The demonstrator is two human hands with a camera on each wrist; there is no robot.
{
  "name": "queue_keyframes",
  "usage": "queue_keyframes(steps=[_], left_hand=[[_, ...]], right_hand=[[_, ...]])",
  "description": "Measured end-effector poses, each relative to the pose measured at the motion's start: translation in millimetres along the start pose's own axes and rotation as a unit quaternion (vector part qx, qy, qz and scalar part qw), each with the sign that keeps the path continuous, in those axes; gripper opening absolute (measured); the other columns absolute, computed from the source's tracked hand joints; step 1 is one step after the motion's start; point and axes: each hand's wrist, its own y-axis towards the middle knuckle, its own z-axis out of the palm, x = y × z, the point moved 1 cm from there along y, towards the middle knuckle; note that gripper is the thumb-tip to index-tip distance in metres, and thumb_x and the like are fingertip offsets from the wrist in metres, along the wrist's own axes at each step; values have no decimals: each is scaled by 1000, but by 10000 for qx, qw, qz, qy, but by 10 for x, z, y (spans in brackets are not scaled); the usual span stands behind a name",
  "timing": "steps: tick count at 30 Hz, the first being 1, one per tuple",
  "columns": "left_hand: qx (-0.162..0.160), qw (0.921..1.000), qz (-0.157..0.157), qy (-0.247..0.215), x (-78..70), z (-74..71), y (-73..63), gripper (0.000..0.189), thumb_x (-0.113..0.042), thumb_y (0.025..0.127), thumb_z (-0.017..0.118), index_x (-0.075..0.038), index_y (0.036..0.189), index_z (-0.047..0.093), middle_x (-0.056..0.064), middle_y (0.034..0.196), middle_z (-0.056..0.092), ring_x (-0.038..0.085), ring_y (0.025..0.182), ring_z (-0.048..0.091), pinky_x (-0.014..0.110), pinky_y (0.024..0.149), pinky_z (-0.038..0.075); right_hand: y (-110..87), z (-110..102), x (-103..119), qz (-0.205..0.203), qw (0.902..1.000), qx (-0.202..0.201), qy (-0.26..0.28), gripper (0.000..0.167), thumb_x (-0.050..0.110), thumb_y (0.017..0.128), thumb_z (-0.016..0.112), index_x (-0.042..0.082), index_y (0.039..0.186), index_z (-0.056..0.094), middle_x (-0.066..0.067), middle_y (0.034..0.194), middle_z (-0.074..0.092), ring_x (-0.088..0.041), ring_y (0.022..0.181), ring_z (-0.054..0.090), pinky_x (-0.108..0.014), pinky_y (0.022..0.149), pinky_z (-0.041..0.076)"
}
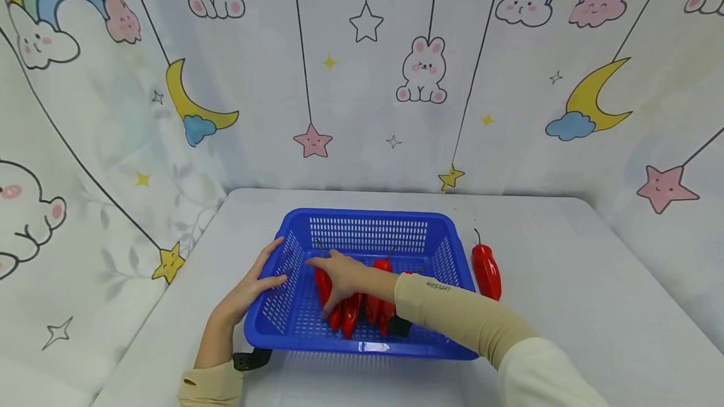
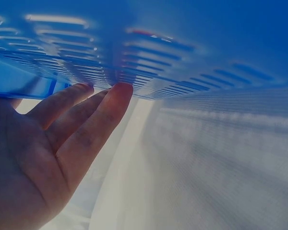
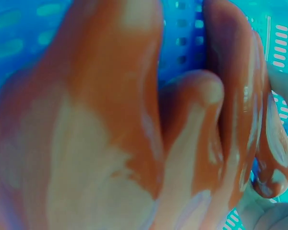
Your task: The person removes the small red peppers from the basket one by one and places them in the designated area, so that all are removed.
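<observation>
A blue perforated plastic basket (image 1: pixel 373 345) sits on the table with several glossy red peppers (image 1: pixel 351 316) inside. My left hand (image 1: pixel 243 297) holds its left side, thumb over the rim; the left wrist view shows the other fingers (image 2: pixel 93 120) extended against the basket's underside. My right hand (image 1: pixel 342 275) reaches into the basket over the leftmost pepper (image 1: pixel 323 284), thumb and fingers spread apart around it. In the right wrist view, a pepper (image 3: pixel 274 148) lies between the finger and thumb at the right edge, while nearer peppers (image 3: pixel 105 120) fill the left.
One more red pepper (image 1: pixel 486 271) lies on the white tabletop (image 1: pixel 565 281), right of the basket. A patterned curtain (image 1: pixel 362 99) surrounds the table at the back and sides. Dark straps (image 1: pixel 252 360) are at the wrists.
</observation>
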Motion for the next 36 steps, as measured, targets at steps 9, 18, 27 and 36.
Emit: queue_keyframes(steps=[9,18,27,36], left_hand=[[29,10000,26,0,-8,-12,-5,71,-21,89,50,-32,146,9,14,151,0,49,119,35,50,78,48],[23,10000,10,-2,6,1,-8,70,-20,90,50,-32,146,9,15,150,2,50,119,35,50,77,49],[2,10000,-56,1,8,9,-5,70,-20,90,49,-33,145,9,17,150,3,50,118,36,49,75,50],[-75,10000,-44,40,3,9,0,70,-20,89,50,-33,145,10,15,150,1,49,123,29,49,78,48]], right_hand=[[-41,-21,12,-190,9973,42,713,96,29,57,86,34,138,35,-9,123,40,-22,103,49,-35,72,52],[-71,-125,-75,-444,9932,-44,1078,93,20,59,86,28,136,33,-8,120,40,-22,103,49,-30,68,52],[-195,-365,-160,-593,9906,-283,1203,89,19,61,84,21,135,35,-7,119,48,-22,104,49,-26,67,51],[-406,-610,-247,-596,9865,-544,1428,89,15,63,83,22,138,34,-6,126,47,-23,111,47,-32,74,51]])
